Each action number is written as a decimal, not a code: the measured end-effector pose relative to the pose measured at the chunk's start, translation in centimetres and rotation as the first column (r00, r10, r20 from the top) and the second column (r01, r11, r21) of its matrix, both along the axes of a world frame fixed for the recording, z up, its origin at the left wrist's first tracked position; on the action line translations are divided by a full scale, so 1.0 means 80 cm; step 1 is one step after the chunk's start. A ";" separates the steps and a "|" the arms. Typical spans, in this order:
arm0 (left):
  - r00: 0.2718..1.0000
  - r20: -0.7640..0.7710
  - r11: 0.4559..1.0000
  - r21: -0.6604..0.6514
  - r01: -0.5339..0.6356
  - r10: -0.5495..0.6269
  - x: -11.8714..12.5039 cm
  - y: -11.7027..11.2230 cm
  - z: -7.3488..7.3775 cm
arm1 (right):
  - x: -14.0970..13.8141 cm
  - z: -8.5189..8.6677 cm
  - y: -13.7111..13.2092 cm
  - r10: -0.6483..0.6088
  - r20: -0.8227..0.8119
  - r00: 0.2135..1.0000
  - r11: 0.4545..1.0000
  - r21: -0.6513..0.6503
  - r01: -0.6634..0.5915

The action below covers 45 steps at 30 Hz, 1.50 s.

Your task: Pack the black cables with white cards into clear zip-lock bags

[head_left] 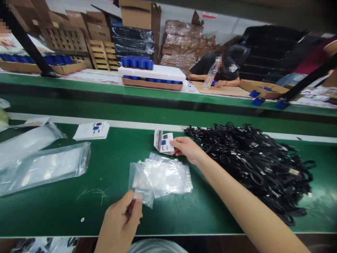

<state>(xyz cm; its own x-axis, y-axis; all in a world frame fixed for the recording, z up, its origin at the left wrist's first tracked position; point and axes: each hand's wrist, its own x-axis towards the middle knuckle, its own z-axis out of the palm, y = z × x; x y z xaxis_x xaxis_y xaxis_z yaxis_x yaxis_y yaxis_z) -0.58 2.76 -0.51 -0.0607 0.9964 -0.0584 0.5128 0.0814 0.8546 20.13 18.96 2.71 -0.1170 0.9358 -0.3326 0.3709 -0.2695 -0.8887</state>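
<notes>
Two bare hands are busy over a green workbench: the left hand pinches the corner of a clear zip bag (it sits in a small loose pile), while the right hand pinches the edge of a little stack of printed leaflets, just beside a big heap of black cables.
</notes>
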 end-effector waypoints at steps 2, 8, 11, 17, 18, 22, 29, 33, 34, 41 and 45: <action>0.994 0.094 0.996 -0.078 -0.053 0.060 -0.001 0.003 0.004 | 0.010 0.010 -0.026 -0.024 -0.008 1.000 0.996 0.084 0.025; 0.990 0.124 0.998 -0.018 -0.067 0.069 -0.006 0.021 0.014 | 0.000 0.036 -0.141 0.321 0.226 0.920 0.886 0.272 -0.376; 0.996 -0.060 0.989 0.138 -0.059 0.068 -0.003 0.025 0.016 | -0.025 0.028 -0.172 0.337 0.392 0.856 0.804 0.352 -0.478; 0.955 -0.182 0.925 0.343 -0.163 0.236 -0.001 0.030 0.019 | -0.067 -0.012 -0.195 0.075 0.079 0.994 0.837 0.536 -0.106; 0.949 -0.178 0.916 0.358 -0.182 0.259 -0.002 0.030 0.020 | -0.073 -0.020 -0.202 0.002 -0.038 0.999 0.858 0.514 0.018; 0.937 -0.146 0.887 0.396 -0.237 0.316 -0.004 0.032 0.023 | -0.096 -0.046 -0.227 0.007 -0.494 0.870 0.991 0.119 0.060; 0.960 -0.108 0.906 0.372 -0.201 0.257 -0.005 0.026 0.025 | -0.071 -0.040 -0.211 -0.073 -0.011 0.997 0.534 0.844 0.048; 0.974 -0.131 0.924 0.359 -0.127 0.185 -0.004 0.019 0.027 | -0.059 -0.027 -0.200 -0.125 0.277 0.953 0.298 0.926 -0.230; 0.971 -0.169 0.925 0.368 -0.098 0.170 -0.004 0.018 0.027 | -0.059 -0.025 -0.200 -0.111 0.347 0.931 0.317 0.901 -0.298; 0.872 -0.458 0.851 0.516 0.104 0.171 0.007 0.015 0.027 | -0.060 -0.017 -0.208 -0.052 0.463 0.885 0.606 0.719 -0.340; 0.855 -0.503 0.817 0.541 0.200 0.124 0.012 0.012 0.023 | -0.061 -0.014 -0.210 -0.021 0.437 0.899 0.663 0.680 -0.315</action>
<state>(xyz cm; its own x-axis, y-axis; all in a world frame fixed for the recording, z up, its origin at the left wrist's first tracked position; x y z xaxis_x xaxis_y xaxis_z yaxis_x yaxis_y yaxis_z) 0.37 3.75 1.33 0.1192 0.8397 0.5298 0.8634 -0.3511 0.3623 15.25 2.14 1.56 -0.2989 0.8714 0.3889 0.6881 0.4792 -0.5449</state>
